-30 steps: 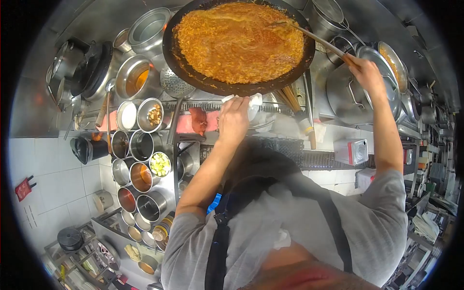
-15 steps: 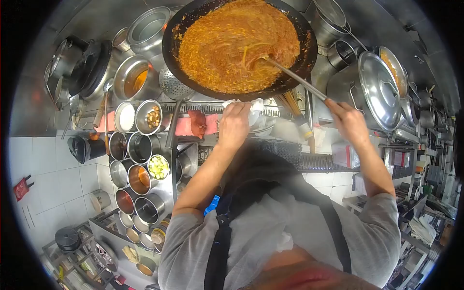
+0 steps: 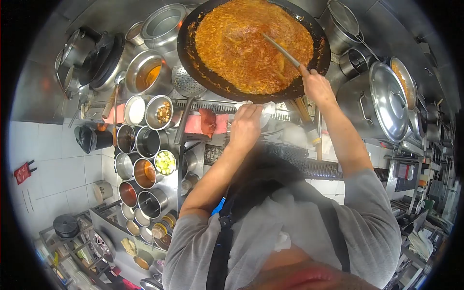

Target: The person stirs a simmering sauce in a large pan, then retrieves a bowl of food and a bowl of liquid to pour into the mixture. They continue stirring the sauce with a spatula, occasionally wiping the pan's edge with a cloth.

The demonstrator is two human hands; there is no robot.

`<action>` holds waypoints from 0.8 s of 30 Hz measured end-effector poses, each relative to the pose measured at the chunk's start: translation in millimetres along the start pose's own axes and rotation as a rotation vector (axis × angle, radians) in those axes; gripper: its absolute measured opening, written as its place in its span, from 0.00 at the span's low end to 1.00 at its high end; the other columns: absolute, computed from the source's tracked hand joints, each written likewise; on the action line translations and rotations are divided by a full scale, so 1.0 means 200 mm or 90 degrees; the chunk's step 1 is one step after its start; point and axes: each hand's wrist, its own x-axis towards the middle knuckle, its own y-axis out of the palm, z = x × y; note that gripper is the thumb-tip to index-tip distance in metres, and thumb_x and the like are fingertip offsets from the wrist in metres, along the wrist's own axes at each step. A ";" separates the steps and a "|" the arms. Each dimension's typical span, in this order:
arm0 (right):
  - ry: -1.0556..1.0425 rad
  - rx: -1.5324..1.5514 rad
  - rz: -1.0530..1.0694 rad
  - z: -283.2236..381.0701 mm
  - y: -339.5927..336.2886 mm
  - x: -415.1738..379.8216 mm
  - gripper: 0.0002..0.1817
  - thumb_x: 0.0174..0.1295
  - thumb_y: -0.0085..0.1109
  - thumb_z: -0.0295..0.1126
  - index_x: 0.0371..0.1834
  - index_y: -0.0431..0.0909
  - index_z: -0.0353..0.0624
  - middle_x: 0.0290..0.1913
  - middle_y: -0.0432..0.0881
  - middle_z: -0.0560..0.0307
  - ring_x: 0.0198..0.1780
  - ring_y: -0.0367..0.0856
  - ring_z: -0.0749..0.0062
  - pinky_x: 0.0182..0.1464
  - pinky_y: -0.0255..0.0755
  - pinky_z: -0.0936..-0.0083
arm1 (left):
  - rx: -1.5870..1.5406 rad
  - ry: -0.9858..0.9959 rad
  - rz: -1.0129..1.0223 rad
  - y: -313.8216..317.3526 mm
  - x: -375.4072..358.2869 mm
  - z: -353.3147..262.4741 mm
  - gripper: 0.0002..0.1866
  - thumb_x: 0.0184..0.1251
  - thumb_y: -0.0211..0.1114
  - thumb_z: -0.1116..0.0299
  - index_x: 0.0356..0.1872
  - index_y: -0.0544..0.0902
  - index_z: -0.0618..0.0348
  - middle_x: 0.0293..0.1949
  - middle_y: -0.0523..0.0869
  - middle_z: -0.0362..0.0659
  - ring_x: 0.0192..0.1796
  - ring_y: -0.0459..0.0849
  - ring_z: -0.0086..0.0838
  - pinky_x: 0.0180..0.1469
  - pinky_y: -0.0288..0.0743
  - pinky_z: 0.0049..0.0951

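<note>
A large black wok [image 3: 192, 62] full of orange-red, chunky, saucy food [image 3: 241, 53] sits on the stove in front of me. My right hand [image 3: 316, 88] is closed round the handle of a long metal ladle [image 3: 285, 51]. The ladle's head is sunk in the food and hidden. At the wok's near rim, my left hand [image 3: 245, 126] grips a white cloth [image 3: 266, 115] pressed against the edge. Left of the wok lies a perforated skimmer [image 3: 187, 82], its handle pointing towards me.
Metal pots of seasonings stand on the left, one with chopped green pieces [image 3: 165, 163] and one with white contents [image 3: 137, 110]. A pot with orange liquid [image 3: 148, 72] is behind them. On the right stands a big lidded stockpot [image 3: 360, 104]. A wooden-handled brush [image 3: 316, 137] lies nearby.
My right hand has moved left and forward over the wok's near right rim, bringing the ladle handle with it. My left hand stays on the cloth. The whole view has shifted slightly.
</note>
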 end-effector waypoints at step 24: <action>0.133 0.140 -0.019 -0.62 -0.74 -0.47 0.21 0.54 0.60 0.29 0.54 0.78 0.46 0.41 0.83 0.42 0.44 0.82 0.50 0.46 0.73 0.66 | -0.069 -0.338 0.213 -0.15 -0.81 0.14 0.13 0.63 0.59 0.63 0.28 0.83 0.63 0.26 0.82 0.55 0.31 0.82 0.47 0.36 0.74 0.40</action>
